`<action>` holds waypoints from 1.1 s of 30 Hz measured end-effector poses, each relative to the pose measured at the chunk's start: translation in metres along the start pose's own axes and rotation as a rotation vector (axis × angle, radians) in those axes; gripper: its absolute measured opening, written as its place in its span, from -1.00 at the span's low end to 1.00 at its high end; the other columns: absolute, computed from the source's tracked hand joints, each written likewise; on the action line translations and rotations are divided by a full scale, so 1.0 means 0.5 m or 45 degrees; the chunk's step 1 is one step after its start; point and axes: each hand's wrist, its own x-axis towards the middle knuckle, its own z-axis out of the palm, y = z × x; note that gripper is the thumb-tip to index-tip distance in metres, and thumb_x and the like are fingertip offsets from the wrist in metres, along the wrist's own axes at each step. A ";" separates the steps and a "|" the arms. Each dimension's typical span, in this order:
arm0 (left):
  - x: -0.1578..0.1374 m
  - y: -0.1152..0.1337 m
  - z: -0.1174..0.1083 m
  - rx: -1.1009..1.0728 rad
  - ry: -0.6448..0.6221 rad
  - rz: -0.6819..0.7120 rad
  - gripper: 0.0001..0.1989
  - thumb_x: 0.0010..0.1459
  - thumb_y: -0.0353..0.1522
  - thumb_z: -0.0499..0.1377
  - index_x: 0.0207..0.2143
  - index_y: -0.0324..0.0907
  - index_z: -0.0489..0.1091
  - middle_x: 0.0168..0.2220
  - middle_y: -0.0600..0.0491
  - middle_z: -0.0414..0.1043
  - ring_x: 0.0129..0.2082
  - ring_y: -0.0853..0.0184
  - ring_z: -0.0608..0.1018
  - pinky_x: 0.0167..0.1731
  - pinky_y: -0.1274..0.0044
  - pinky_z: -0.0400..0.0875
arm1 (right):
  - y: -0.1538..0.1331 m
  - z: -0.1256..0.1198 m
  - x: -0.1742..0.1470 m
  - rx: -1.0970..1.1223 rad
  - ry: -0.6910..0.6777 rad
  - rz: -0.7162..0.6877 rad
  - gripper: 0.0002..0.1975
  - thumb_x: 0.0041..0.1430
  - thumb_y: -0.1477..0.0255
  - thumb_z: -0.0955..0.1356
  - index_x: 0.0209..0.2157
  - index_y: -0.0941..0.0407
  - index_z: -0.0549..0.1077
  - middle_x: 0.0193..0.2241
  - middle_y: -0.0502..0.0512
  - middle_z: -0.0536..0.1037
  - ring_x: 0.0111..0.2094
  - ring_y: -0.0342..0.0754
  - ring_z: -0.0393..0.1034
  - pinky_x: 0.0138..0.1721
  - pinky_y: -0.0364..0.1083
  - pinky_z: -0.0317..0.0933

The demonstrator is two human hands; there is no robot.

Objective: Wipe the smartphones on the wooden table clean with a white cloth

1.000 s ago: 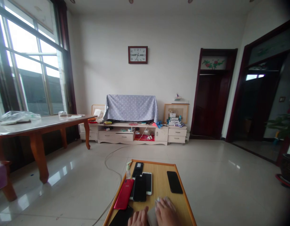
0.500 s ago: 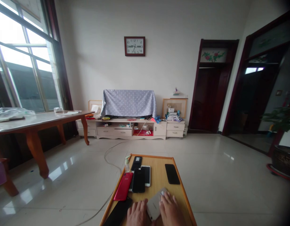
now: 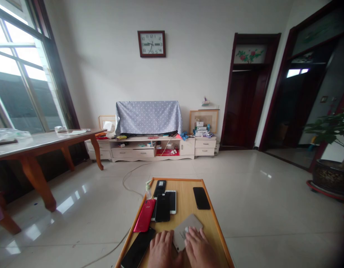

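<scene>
A silver-white smartphone (image 3: pixel 193 222) lies at a slant on the small wooden table, back side up with its camera at the lower left. My left hand (image 3: pixel 161 247) holds its left edge, fingers together and thumb near the lower corner. Over the phone's back, my right hand (image 3: pixel 198 245) presses a small white wad (image 3: pixel 187 230) under its fingertips; most of the wad is hidden. Left of the phone lie a red phone (image 3: pixel 145 216), a black phone (image 3: pixel 162 208) partly over a white-framed one (image 3: pixel 173 202), and another black phone (image 3: pixel 138 248) nearer me.
The wooden table (image 3: pixel 185 186) has a raised orange rim. A single black phone (image 3: pixel 201 198) lies at its right side. At the back left stand a clear pump bottle (image 3: pixel 148 191) and a further black phone (image 3: pixel 160 188). A cable (image 3: pixel 116 243) runs along the floor on the left.
The right hand with the white wad has slid left and down across the phone's back, baring its upper right corner. The left hand stays by the phone's edge. The camera view has shifted slightly.
</scene>
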 end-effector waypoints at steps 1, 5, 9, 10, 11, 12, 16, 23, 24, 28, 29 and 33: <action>0.001 0.001 -0.002 0.006 -0.016 0.000 -0.42 0.06 -0.06 0.09 0.14 0.02 0.33 0.11 0.00 0.40 0.12 0.14 0.35 0.11 0.33 0.12 | -0.009 0.014 -0.005 0.022 -0.039 -0.057 -0.58 0.38 0.28 0.17 0.10 0.04 0.51 0.18 0.16 0.43 0.22 0.18 0.29 0.29 0.21 0.08; 0.000 0.011 -0.015 0.032 -0.058 -0.007 -0.45 0.07 -0.06 0.08 0.12 0.04 0.34 0.11 0.00 0.39 0.13 0.13 0.34 0.10 0.33 0.14 | -0.016 0.019 -0.012 0.062 -0.106 -0.093 -0.57 0.39 0.28 0.15 0.10 0.01 0.51 0.17 0.13 0.44 0.22 0.15 0.30 0.30 0.22 0.05; -0.003 0.022 -0.026 0.057 -0.072 -0.025 -0.41 0.06 -0.09 0.10 0.16 0.01 0.33 0.16 -0.01 0.35 0.18 0.11 0.31 0.15 0.34 0.08 | 0.019 -0.037 0.007 0.035 0.026 0.089 -0.52 0.44 0.23 0.09 0.14 0.01 0.48 0.20 0.13 0.41 0.27 0.13 0.22 0.34 0.22 -0.07; -0.003 0.023 -0.027 0.058 -0.081 -0.028 -0.41 0.05 -0.09 0.10 0.16 0.01 0.33 0.16 -0.01 0.35 0.18 0.11 0.31 0.16 0.34 0.08 | 0.024 -0.045 0.010 0.023 0.045 0.110 -0.52 0.44 0.22 0.09 0.14 0.02 0.48 0.20 0.14 0.42 0.27 0.13 0.21 0.34 0.22 -0.07; -0.003 0.023 -0.028 0.058 -0.089 -0.030 -0.41 0.05 -0.08 0.10 0.15 0.01 0.33 0.16 -0.01 0.35 0.18 0.11 0.30 0.16 0.34 0.07 | 0.025 -0.046 0.012 0.014 0.052 0.113 -0.52 0.44 0.22 0.09 0.13 0.02 0.49 0.19 0.14 0.43 0.27 0.14 0.22 0.34 0.22 -0.07; -0.002 0.022 -0.028 0.055 -0.098 -0.032 -0.41 0.05 -0.08 0.10 0.15 0.02 0.33 0.16 0.00 0.35 0.18 0.11 0.31 0.16 0.35 0.08 | 0.023 -0.041 0.011 0.010 0.044 0.097 -0.53 0.44 0.22 0.10 0.13 0.01 0.49 0.18 0.14 0.43 0.26 0.14 0.24 0.34 0.22 -0.05; 0.003 0.016 -0.023 0.037 -0.116 -0.012 -0.43 0.07 -0.05 0.08 0.13 0.03 0.34 0.13 0.00 0.38 0.15 0.12 0.33 0.11 0.34 0.13 | -0.009 0.006 0.000 0.074 -0.118 -0.096 -0.57 0.42 0.26 0.13 0.09 -0.03 0.52 0.18 0.11 0.43 0.22 0.12 0.30 0.32 0.18 0.02; -0.007 0.031 -0.058 0.035 -0.176 -0.022 -0.39 0.06 -0.07 0.08 0.17 0.01 0.32 0.17 -0.01 0.34 0.21 0.10 0.29 0.16 0.34 0.08 | 0.000 -0.053 0.021 0.052 -0.041 0.109 -0.52 0.43 0.23 0.09 0.10 0.03 0.51 0.17 0.16 0.44 0.25 0.15 0.25 0.34 0.25 -0.10; -0.009 0.032 -0.064 0.023 -0.192 -0.014 -0.38 0.05 -0.07 0.09 0.18 0.01 0.31 0.18 -0.01 0.34 0.21 0.09 0.29 0.16 0.34 0.08 | 0.004 -0.060 0.025 0.034 -0.020 0.150 -0.51 0.43 0.23 0.09 0.11 0.04 0.51 0.17 0.17 0.44 0.25 0.16 0.24 0.34 0.26 -0.10; -0.003 0.017 -0.053 0.020 -0.207 0.002 -0.36 0.04 -0.06 0.07 0.18 0.02 0.30 0.18 -0.01 0.33 0.20 0.07 0.29 0.13 0.33 0.11 | -0.001 -0.014 0.025 0.049 -0.097 0.066 -0.57 0.39 0.25 0.14 0.06 -0.03 0.55 0.17 0.13 0.44 0.22 0.17 0.29 0.32 0.24 0.00; 0.001 0.009 -0.041 0.031 -0.198 -0.005 -0.36 0.04 -0.06 0.07 0.19 0.02 0.30 0.19 -0.01 0.33 0.19 0.07 0.30 0.12 0.32 0.12 | -0.005 0.012 0.022 0.069 -0.142 -0.013 -0.59 0.38 0.27 0.16 0.04 -0.05 0.56 0.16 0.11 0.44 0.20 0.16 0.32 0.31 0.23 0.02; 0.020 -0.023 0.009 0.088 -0.188 -0.038 -0.43 0.11 -0.16 0.01 0.20 0.08 0.29 0.21 0.04 0.32 0.20 0.10 0.30 0.10 0.32 0.15 | -0.021 0.101 0.022 0.053 -0.183 -0.162 -0.61 0.33 0.36 0.19 0.00 -0.03 0.58 0.13 0.13 0.48 0.17 0.14 0.37 0.28 0.20 0.09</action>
